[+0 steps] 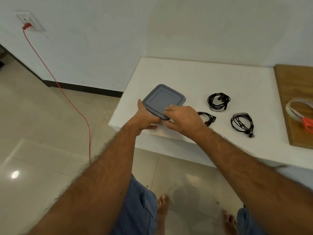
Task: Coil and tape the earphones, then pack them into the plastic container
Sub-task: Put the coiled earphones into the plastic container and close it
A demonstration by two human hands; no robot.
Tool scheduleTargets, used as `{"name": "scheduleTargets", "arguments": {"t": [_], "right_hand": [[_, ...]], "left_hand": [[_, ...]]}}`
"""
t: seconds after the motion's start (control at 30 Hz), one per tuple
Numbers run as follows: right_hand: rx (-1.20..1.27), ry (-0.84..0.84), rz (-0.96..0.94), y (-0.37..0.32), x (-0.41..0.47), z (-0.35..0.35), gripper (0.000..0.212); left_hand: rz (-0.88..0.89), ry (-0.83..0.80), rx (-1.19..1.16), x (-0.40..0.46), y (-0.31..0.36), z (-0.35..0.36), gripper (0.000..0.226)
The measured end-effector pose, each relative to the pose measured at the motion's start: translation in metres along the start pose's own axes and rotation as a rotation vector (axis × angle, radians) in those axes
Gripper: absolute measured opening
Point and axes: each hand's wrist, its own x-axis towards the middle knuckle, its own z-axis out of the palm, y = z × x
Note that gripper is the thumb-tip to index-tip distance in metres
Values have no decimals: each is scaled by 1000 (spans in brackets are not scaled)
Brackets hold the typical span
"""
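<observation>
A plastic container with a grey lid (163, 98) stands near the left front corner of the white table (194, 77). My left hand (145, 119) grips its left near side. My right hand (183, 119) pinches the lid's near right edge with fingers and thumb. Three black coiled earphones lie on the table to the right: one (218, 101) at the back, one (242, 123) at the front right, and one (207, 118) partly hidden behind my right hand.
A wooden board (291, 92) at the table's right end carries a roll of clear tape (295, 107) and orange-handled scissors (307, 122). A red cord (67, 99) runs from a wall socket down to the tiled floor on the left.
</observation>
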Motion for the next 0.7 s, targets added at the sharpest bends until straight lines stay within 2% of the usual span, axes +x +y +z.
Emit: {"name": "scheduleTargets", "arguments": {"t": [0.1,0.27,0.43,0.7], "right_hand": [[-11,21,-2,0,0,2,17],[1,45,9,2,2,-6,25],[68,187,44,4,5,-21,26],[362,427,320,16,8,-53,23]], "left_hand": [[-12,9,-3,0,1,2,110],[-53,33,-5,-1,3,3,121],[-82,76,16,-2,5,1,129],[-53,40,59,-3,9,0,123]]}}
